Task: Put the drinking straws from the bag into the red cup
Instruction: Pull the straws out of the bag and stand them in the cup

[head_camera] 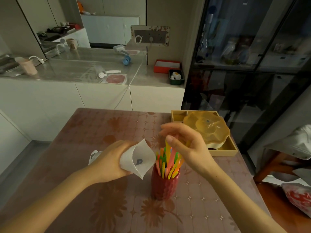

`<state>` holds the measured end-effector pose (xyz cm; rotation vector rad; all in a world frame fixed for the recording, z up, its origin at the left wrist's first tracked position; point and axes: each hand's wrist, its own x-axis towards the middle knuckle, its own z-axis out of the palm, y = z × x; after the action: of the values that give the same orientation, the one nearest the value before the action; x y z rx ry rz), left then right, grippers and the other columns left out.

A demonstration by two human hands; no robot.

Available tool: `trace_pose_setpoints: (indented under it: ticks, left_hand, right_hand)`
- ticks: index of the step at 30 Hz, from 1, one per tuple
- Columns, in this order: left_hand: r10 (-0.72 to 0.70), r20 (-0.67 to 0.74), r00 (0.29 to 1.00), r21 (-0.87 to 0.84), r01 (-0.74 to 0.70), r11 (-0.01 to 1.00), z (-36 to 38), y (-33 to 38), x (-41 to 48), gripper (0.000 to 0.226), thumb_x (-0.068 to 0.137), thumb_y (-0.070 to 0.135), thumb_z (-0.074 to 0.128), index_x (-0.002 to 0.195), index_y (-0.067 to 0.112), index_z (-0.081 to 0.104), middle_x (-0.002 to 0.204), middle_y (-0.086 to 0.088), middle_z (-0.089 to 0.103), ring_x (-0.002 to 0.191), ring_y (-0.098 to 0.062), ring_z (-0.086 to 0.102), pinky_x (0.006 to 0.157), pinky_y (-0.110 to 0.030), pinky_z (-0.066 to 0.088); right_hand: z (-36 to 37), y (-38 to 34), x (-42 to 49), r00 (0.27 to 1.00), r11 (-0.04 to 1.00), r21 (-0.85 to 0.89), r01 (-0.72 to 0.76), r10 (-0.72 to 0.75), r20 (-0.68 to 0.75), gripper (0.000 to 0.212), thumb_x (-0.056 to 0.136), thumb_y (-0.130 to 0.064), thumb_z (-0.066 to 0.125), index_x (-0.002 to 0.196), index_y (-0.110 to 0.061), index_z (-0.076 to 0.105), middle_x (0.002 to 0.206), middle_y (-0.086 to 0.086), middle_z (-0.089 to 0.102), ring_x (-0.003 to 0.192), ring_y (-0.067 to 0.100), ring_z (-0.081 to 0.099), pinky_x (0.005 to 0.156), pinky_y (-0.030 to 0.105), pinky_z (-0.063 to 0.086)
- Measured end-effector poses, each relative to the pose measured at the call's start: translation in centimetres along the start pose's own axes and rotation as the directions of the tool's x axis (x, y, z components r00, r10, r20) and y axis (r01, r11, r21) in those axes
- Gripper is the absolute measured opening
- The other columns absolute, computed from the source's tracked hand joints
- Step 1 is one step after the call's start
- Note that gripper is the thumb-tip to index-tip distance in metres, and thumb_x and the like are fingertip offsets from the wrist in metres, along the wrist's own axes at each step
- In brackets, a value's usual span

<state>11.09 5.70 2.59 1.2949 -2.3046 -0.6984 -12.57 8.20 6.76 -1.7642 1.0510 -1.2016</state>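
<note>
Coloured drinking straws [168, 161] were stood upright in the red cup [164, 185] on the worktop [101, 132]. Their tops were pinched by the right hand [186, 147]. The white bag [139, 158], mouth open toward the cup, was gripped by the left hand [111, 160].

1. There is one view, from a camera on the person's head.
2. It faces forward and down onto the table [104, 132].
3. Both hands sit close below it; the counter [80, 69] and the cabinet [252, 64] lie farther off.
</note>
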Motion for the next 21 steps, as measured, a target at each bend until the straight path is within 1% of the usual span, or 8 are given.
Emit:
trace_pose_setpoints:
  ticks: [3,6,8,10,12,14,17,21]
  left_hand:
    - [-0.003,0.045,0.999,0.001,0.003,1.0,0.4,0.0,0.4,0.053,0.062,0.041,0.082,0.098,0.058,0.047,0.092,0.027,0.057,0.094,0.002,0.054,0.068,-0.018,0.044]
    - [0.002,0.05,0.999,0.003,-0.002,1.0,0.4,0.0,0.5,0.048,0.063,0.041,0.081,0.099,0.046,0.051,0.093,0.021,0.058,0.092,-0.001,0.054,0.07,-0.019,0.045]
    - [0.012,0.014,1.0,0.009,-0.012,1.0,0.1,0.3,0.2,0.051,0.062,0.04,0.082,0.1,0.048,0.048,0.098,0.025,0.055,0.1,0.003,0.048,0.074,-0.016,0.042]
    - [0.039,-0.011,0.999,0.011,-0.039,0.999,-0.3,0.9,0.0,0.052,0.062,0.043,0.08,0.102,0.049,0.047,0.102,0.027,0.052,0.103,0.005,0.044,0.078,-0.014,0.039]
    - [0.033,-0.033,0.999,0.025,-0.032,0.999,-0.6,1.3,-0.5,0.06,0.063,0.046,0.079,0.108,0.052,0.04,0.107,0.03,0.048,0.106,0.011,0.041,0.084,-0.005,0.032]
    - [0.026,-0.042,0.999,-0.017,-0.027,1.0,-1.0,1.3,-1.0,0.072,0.057,0.05,0.078,0.112,0.062,0.032,0.114,0.034,0.043,0.113,0.009,0.039,0.088,-0.007,0.033]
    - [0.02,-0.06,0.998,-0.089,-0.025,0.996,-1.7,0.9,-1.7,0.088,0.05,0.05,0.082,0.117,0.066,0.026,0.12,0.037,0.035,0.117,0.0,0.042,0.09,-0.022,0.046]
    - [0.0,-0.065,0.998,-0.187,-0.012,0.982,-2.9,1.6,-2.2,0.094,0.038,0.069,0.077,0.114,0.072,0.022,0.118,0.044,0.034,0.115,0.009,0.041,0.082,-0.007,0.047]
  right_hand:
    - [1.3,-0.3,-0.3,0.998,0.993,-0.102,0.062,-0.059,0.031,0.023,0.092,-0.037,0.05,0.109,-0.03,0.064,0.104,-0.013,0.068,0.101,0.011,0.062,0.084,0.029,0.053]
    - [2.3,0.8,0.1,0.975,0.889,-0.411,0.201,-0.224,-0.007,0.03,0.093,-0.034,0.048,0.092,-0.014,0.07,0.088,-0.001,0.07,0.084,0.015,0.063,0.071,0.038,0.053]
    - [2.5,2.2,0.3,0.98,0.785,-0.592,0.179,-0.197,0.035,0.04,0.095,-0.033,0.038,0.091,-0.011,0.07,0.087,0.004,0.071,0.084,0.022,0.064,0.078,0.044,0.051]
    - [2.8,3.7,-0.2,0.989,0.645,-0.757,0.106,0.014,0.151,0.054,0.097,-0.043,0.021,0.116,-0.019,0.065,0.122,0.002,0.065,0.121,0.024,0.052,0.112,0.048,0.026]
    - [2.8,4.6,-1.1,0.962,0.534,-0.841,0.087,0.175,0.21,0.067,0.093,-0.054,0.003,0.139,-0.027,0.044,0.152,-0.002,0.036,0.145,0.022,0.017,0.117,0.049,-0.005]
    - [2.5,4.2,-1.4,0.977,0.632,-0.774,0.028,0.146,0.155,0.074,0.088,-0.06,-0.004,0.143,-0.029,0.036,0.155,-0.004,0.028,0.147,0.018,0.007,0.117,0.046,-0.008]
    - [1.9,2.2,-1.3,0.999,0.873,-0.487,-0.034,0.01,-0.051,0.069,0.092,-0.061,0.007,0.133,-0.027,0.05,0.136,-0.016,0.047,0.134,0.0,0.032,0.116,0.035,0.016]
    - [1.8,0.1,-1.3,0.986,0.927,-0.376,0.019,-0.079,-0.145,0.054,0.095,-0.055,0.022,0.114,-0.024,0.063,0.105,-0.03,0.055,0.109,-0.008,0.049,0.096,0.027,0.041]
